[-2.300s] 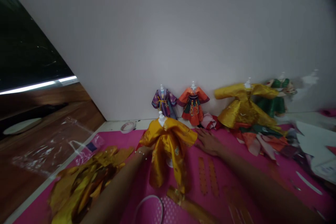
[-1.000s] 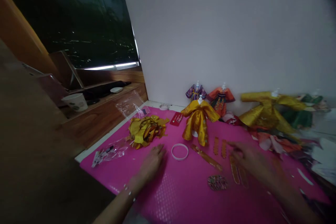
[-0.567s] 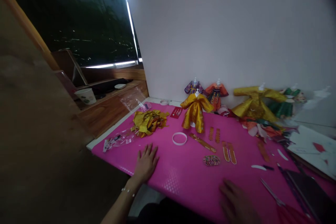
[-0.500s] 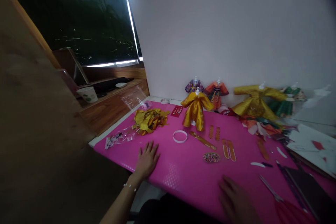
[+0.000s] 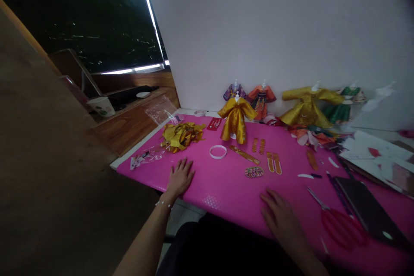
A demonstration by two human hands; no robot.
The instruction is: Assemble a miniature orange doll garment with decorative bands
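My left hand (image 5: pixel 180 177) lies flat on the pink tabletop (image 5: pixel 223 185), fingers spread and holding nothing. Just beyond it is a heap of gold fabric scraps (image 5: pixel 181 136), with a white ring (image 5: pixel 217 152) to the right. My right hand (image 5: pixel 280 214) rests near the table's front edge, its fingers apart and nothing in them. Ahead of that hand lie a beaded oval piece (image 5: pixel 254 172) and a pair of orange strips with pale edging (image 5: pixel 274 163). A longer gold strip (image 5: pixel 244 154) and two short orange strips (image 5: pixel 258 145) sit farther back.
Small dresses on stands line the wall, including a shiny gold one (image 5: pixel 238 118) and a wide-sleeved yellow one (image 5: pixel 308 103). Red-handled scissors (image 5: pixel 339 224) and a dark flat device (image 5: pixel 368 207) lie at right. A paper cup (image 5: pixel 102 107) stands on the wooden ledge.
The view has tilted down and turned slightly right, so more of the scissors and dark device shows. Both hands remain resting on the table.
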